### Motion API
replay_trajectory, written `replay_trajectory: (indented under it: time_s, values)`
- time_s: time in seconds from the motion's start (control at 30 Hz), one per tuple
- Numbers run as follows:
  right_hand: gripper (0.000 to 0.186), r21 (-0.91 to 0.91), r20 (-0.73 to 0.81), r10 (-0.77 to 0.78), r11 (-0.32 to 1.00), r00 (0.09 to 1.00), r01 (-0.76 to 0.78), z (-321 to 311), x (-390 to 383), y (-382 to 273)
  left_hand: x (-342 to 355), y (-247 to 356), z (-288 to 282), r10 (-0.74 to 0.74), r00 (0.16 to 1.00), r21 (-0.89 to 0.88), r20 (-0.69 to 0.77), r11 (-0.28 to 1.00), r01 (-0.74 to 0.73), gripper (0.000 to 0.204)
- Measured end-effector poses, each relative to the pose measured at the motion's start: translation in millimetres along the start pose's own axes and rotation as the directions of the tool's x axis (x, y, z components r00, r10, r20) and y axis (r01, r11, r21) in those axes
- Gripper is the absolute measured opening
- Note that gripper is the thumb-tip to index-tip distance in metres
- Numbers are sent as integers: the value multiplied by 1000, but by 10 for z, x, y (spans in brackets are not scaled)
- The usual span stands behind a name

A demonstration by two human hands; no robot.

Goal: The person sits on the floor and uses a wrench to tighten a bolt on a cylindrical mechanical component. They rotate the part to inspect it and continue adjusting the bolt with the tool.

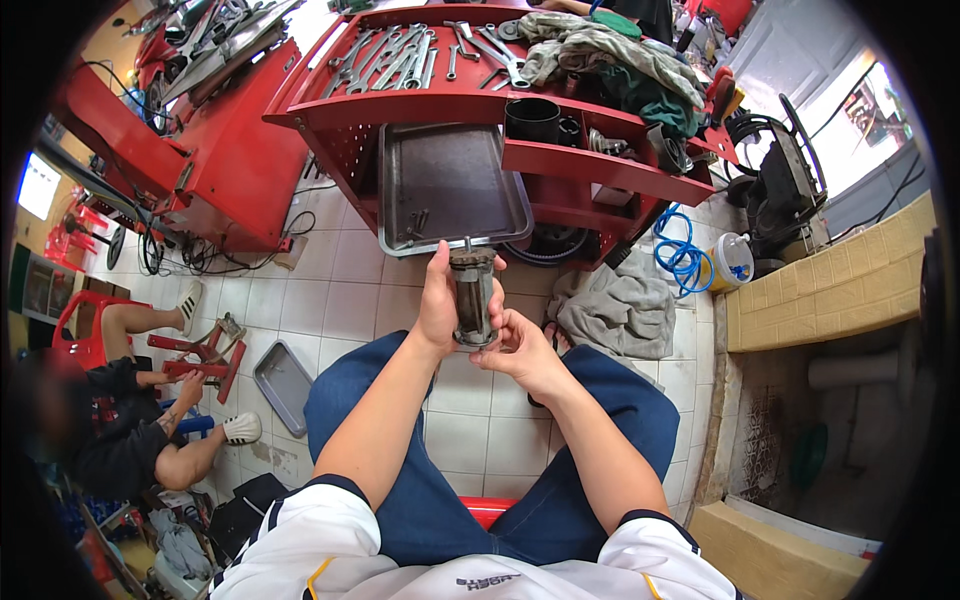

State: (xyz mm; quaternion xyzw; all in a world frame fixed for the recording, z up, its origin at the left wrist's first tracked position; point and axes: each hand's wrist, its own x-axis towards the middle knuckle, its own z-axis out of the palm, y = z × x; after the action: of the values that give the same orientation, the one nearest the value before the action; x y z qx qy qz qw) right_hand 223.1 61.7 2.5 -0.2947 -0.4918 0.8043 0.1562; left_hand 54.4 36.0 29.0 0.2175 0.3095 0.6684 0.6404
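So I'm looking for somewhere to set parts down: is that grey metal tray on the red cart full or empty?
Nearly empty: the grey metal tray shows bare bottom, with only a few small parts near its front left.

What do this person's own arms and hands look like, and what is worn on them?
Both forearms are bare, and the left hand and right hand wear no gloves, rings or watch that I can see. Short white sleeves with dark cuff trim and a thin yellow stripe end above the elbows.
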Motion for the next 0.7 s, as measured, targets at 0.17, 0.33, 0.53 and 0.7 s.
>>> replay_trajectory:
  time_s: [0.17,0.33,0.53,0.7]
  values:
    - [36,82,36,55,995,998,-58,-22,11,-26,-7,-12,8,-13,1000,33,-11,999,13,81]
    - [42,113,102,11,993,995,-22,52,35,-20,-31,37,-96,9,1000,-38,-11,999,-10,82]
    - [44,32,9,5,999,1000,-5,16,-15,19,-48,-13,46,-71,997,3,20,997,71,81]
    - [42,-41,69,78,996,995,-76,42,0,-28,-35,5,33,-60,998,48,-30,997,62,83]
